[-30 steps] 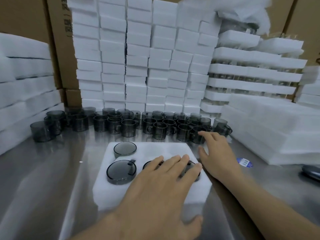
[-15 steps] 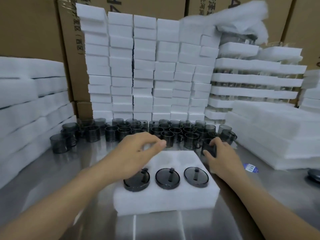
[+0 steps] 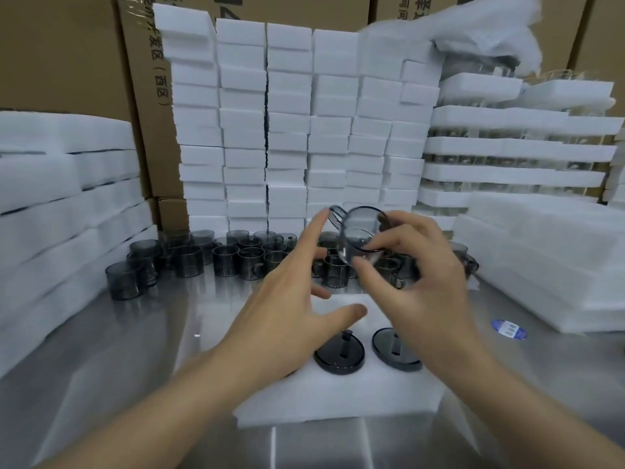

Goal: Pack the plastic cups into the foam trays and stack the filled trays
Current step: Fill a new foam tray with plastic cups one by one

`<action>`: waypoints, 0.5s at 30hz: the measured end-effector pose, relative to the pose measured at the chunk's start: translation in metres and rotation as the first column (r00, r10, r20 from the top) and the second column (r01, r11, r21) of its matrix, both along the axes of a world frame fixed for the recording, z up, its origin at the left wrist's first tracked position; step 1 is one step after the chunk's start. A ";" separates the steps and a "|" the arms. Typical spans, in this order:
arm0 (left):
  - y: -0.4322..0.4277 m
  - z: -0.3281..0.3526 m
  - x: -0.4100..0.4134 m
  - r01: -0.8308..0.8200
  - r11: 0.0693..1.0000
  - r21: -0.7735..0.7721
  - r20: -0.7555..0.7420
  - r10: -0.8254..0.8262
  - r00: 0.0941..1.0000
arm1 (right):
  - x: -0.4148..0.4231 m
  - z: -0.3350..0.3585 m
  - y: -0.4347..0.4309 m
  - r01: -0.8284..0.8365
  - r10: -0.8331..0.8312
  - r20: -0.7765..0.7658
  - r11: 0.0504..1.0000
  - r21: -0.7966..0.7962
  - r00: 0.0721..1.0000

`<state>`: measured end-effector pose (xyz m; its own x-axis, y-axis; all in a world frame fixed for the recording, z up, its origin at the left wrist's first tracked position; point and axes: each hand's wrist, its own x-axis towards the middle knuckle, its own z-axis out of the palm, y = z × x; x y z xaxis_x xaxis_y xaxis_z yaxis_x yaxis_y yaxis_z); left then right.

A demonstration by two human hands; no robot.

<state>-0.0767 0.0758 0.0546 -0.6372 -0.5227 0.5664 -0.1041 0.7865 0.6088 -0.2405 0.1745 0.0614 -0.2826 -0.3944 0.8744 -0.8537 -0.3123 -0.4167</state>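
Observation:
A white foam tray [image 3: 338,397] lies on the steel table in front of me with dark upturned cups [image 3: 339,354] seated in its near row. My right hand [image 3: 422,286] grips a smoky clear plastic cup [image 3: 358,236], tilted on its side, in the air above the tray's far half. My left hand [image 3: 291,299] hovers beside it with fingers spread, its fingertip near the cup's handle, holding nothing. A crowd of several loose smoky cups [image 3: 236,258] stands behind the tray.
Tall stacks of foam blocks [image 3: 287,130] rise behind the cups, against cardboard boxes [image 3: 67,52]. Filled trays [image 3: 517,154] are stacked at the back right, foam sheets [image 3: 548,262] at right and foam slabs [image 3: 61,204] at left. A blue sticker [image 3: 509,329] lies on the table.
My right hand has lifted a cup from the loose group and turned it on its side over the tray. My left hand has risen from the tray toward that cup.

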 end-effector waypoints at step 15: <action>0.001 -0.005 0.000 0.047 0.979 0.196 -0.396 0.035 0.918 | 0.017 -0.017 -0.007 -0.097 0.091 -0.135 0.994 -0.044 0.987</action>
